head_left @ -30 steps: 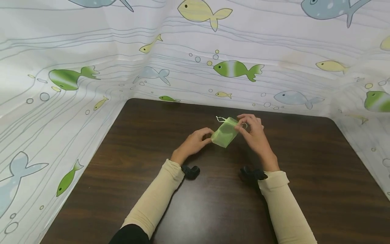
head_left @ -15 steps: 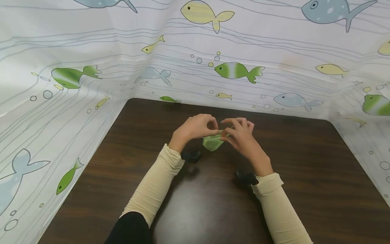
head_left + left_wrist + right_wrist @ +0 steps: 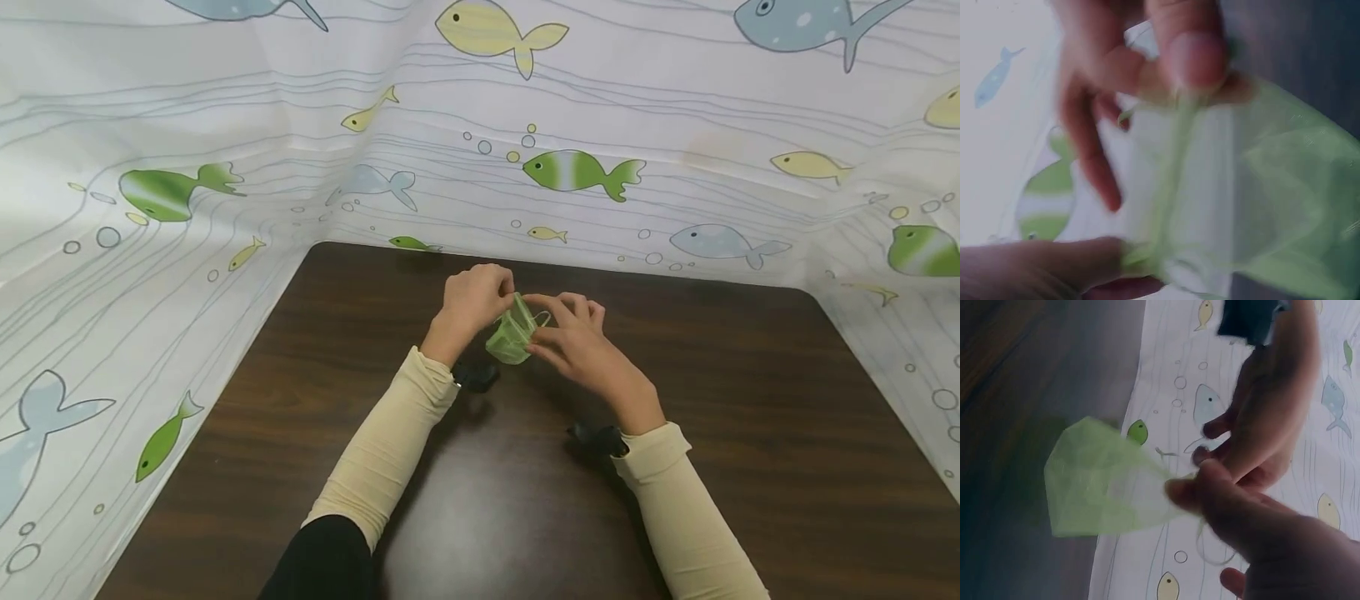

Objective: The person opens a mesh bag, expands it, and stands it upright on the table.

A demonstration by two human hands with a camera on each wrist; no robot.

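A small, see-through green drawstring pouch [image 3: 510, 340] hangs between both hands above the dark table. My left hand [image 3: 472, 302] pinches one side of its mouth between thumb and fingers. The opposite side of the mouth is pinched by my right hand [image 3: 583, 346], and a pale cord loop sticks out beside those fingers. Seen from the left wrist, the gathered hem of the pouch [image 3: 1297, 194] is stretched between the two hands. The right wrist view shows the flat bottom of the pouch [image 3: 1085, 487] pointing away from the fingers.
The dark wood-grain table [image 3: 300, 400] lies under both arms. A white fish-print sheet [image 3: 660, 108] rises behind its far edge and along the sides. Each wrist wears a black device, such as the left one [image 3: 476, 377].
My left hand has moved from the pouch's bottom corner up to its mouth. Both hands have shifted left with the pouch, whose mouth now spreads between them.
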